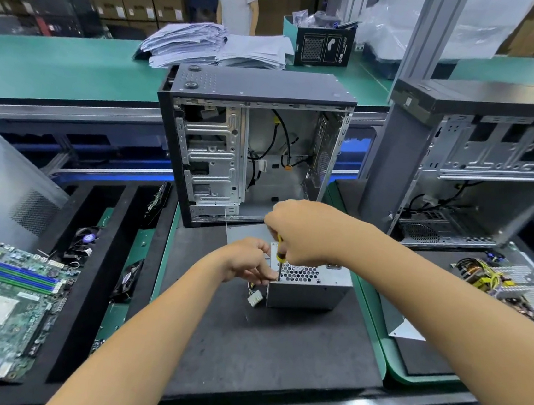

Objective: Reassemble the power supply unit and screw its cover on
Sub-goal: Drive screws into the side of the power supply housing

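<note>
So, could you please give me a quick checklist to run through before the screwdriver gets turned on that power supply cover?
1. Screwdriver gripped by right hand: ok.
2. Shaft upright, tip down at the near left corner of the power supply unit: ok.
3. Tip seated in a screw head: cannot tell, too small.
4. Left hand steadying at that corner, fingers beside the tip: ok, though close to the blade.
5. Unit resting flat on the black mat: ok.
6. White connector and wires lying outside the housing at its left side: ok.
</note>
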Available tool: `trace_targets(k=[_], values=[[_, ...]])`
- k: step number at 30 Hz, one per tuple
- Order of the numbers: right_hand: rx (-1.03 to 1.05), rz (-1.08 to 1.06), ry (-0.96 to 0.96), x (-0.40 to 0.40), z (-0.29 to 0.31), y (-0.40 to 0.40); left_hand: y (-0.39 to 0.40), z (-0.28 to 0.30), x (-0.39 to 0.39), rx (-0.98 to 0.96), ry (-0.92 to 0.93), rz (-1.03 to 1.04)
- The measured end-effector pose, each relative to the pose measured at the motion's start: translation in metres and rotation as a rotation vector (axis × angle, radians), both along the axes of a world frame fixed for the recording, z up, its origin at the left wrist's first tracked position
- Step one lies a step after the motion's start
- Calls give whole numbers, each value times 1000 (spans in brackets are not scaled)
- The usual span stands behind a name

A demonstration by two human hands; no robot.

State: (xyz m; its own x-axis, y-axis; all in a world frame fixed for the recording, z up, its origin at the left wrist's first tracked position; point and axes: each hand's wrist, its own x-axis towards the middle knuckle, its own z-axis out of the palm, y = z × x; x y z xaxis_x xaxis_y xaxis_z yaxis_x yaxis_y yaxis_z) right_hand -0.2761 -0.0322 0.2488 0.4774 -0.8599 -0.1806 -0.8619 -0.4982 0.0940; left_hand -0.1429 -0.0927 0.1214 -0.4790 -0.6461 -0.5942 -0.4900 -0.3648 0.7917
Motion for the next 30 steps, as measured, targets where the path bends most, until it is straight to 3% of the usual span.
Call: trace_targets(k=[6, 13, 21, 27, 30], values=[[-160, -16, 79, -1, -8, -3, 0, -1, 0, -8, -16, -6], [106, -1, -24, -5, 2, -2, 1, -2, -1, -23, -16, -12], [-171, 4, 30, 0, -8, -4, 5, -3, 0, -48, 6, -6], [43, -31, -112, -6, -5, -6, 7, -7, 1, -59, 13, 2], [45, -52, -306, -7, 1, -9, 9, -6, 2, -71, 31, -8]])
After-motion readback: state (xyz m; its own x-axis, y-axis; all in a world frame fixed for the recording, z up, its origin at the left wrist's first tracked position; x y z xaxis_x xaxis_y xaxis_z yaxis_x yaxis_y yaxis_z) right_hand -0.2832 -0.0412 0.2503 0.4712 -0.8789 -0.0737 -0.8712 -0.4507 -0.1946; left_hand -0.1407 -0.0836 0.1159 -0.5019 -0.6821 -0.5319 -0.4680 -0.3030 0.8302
